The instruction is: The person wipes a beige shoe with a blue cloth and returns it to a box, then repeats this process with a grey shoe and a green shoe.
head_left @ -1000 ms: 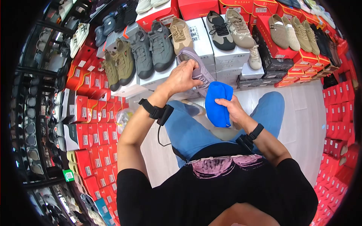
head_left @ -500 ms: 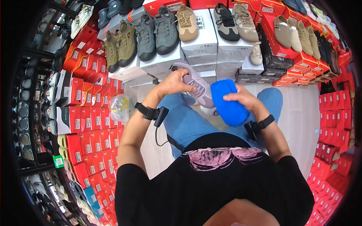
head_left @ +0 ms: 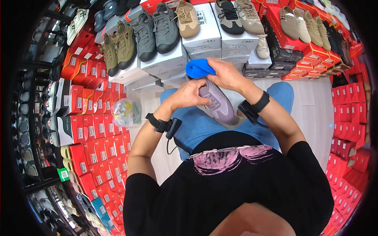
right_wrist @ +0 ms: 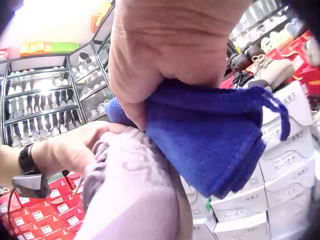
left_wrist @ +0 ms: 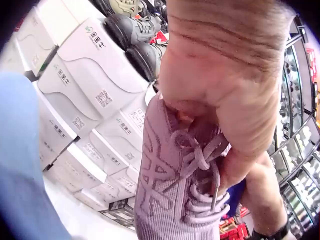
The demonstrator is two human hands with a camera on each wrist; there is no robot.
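Note:
A lilac lace-up shoe (head_left: 217,103) is held by the left hand (head_left: 188,94) near its ankle opening, toe toward the person's lap. The left wrist view shows the thumb at the laces (left_wrist: 207,205) and other fingers inside the collar. In the right hand (head_left: 228,75) is a folded blue cloth (head_left: 199,68), gripped over the heel end of the shoe. From the right wrist, the cloth (right_wrist: 205,135) hangs against the shoe's side (right_wrist: 142,185), with a loop at its corner.
White boxes (head_left: 167,59) topped with display shoes (head_left: 167,29) stand beyond the hands. Red boxes (head_left: 94,129) are stacked at left, more red boxes (head_left: 348,129) at right. A clear plastic bag (head_left: 126,112) lies beside the left stack.
The right hand has carried the blue cloth from the shoe's toe side up and left to its heel end. The shoe has shifted slightly down and right in the left hand.

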